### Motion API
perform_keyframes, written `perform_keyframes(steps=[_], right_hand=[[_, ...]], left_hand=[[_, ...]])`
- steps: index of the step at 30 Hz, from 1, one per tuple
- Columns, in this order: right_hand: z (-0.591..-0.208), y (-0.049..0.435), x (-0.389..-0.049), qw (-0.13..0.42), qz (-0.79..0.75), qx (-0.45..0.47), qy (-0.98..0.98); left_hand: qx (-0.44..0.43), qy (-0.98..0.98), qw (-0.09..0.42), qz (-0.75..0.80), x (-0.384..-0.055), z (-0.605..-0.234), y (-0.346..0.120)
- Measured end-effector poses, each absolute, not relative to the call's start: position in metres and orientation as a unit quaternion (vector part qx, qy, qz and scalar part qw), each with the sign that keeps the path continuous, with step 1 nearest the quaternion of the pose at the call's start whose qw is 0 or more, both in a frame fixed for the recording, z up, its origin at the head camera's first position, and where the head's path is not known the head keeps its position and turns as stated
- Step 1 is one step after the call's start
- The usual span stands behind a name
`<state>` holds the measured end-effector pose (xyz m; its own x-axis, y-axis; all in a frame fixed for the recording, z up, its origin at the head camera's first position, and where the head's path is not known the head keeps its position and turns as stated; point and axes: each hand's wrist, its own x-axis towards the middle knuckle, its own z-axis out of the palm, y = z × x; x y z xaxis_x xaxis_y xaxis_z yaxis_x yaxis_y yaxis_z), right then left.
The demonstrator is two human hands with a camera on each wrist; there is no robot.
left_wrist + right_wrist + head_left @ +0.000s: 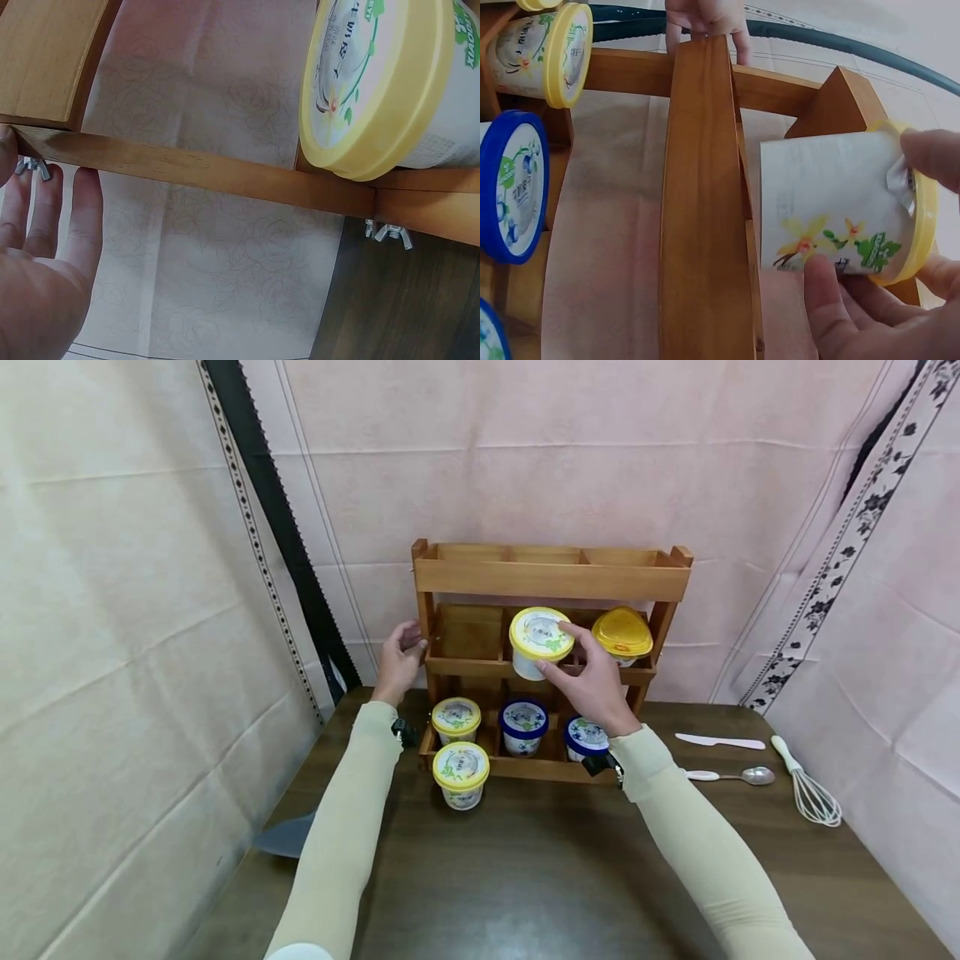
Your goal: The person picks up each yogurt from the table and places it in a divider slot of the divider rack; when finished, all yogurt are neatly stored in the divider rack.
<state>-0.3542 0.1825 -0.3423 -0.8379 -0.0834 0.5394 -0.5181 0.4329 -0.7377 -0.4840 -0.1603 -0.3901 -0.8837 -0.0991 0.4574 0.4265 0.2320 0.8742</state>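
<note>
My right hand (594,683) grips a white tub (542,643) with a yellow lid, fingers and thumb spread around it. This tub is in front of the middle shelf of a wooden rack (553,580); vanilla flowers show on its side in the right wrist view. My left hand (400,662) holds the rack's left side post (187,166), fingertips against its edge near a wing nut. Another yellow-lidded tub (622,633) sits at the middle shelf's right end. On the bottom shelf are a yellow-lidded tub (456,718) and two blue-lidded tubs (523,727).
One yellow-lidded tub (461,777) stands on the dark table (487,877) before the rack's left end. To the right lie a white-handled knife (720,742), a spoon (756,776) and a whisk (816,797). A grey flat item (285,837) shows beside the left sleeve. Pale curtains hang around.
</note>
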Motion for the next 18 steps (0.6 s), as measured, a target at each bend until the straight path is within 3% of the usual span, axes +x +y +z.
perform_keyframes(steps=[18], right_hand=[[-0.333,0.167,-0.381,0.244,0.488,0.181,-0.819]], left_hand=[[-0.105,-0.749,0.211,-0.619,-0.485,-0.390,-0.162]])
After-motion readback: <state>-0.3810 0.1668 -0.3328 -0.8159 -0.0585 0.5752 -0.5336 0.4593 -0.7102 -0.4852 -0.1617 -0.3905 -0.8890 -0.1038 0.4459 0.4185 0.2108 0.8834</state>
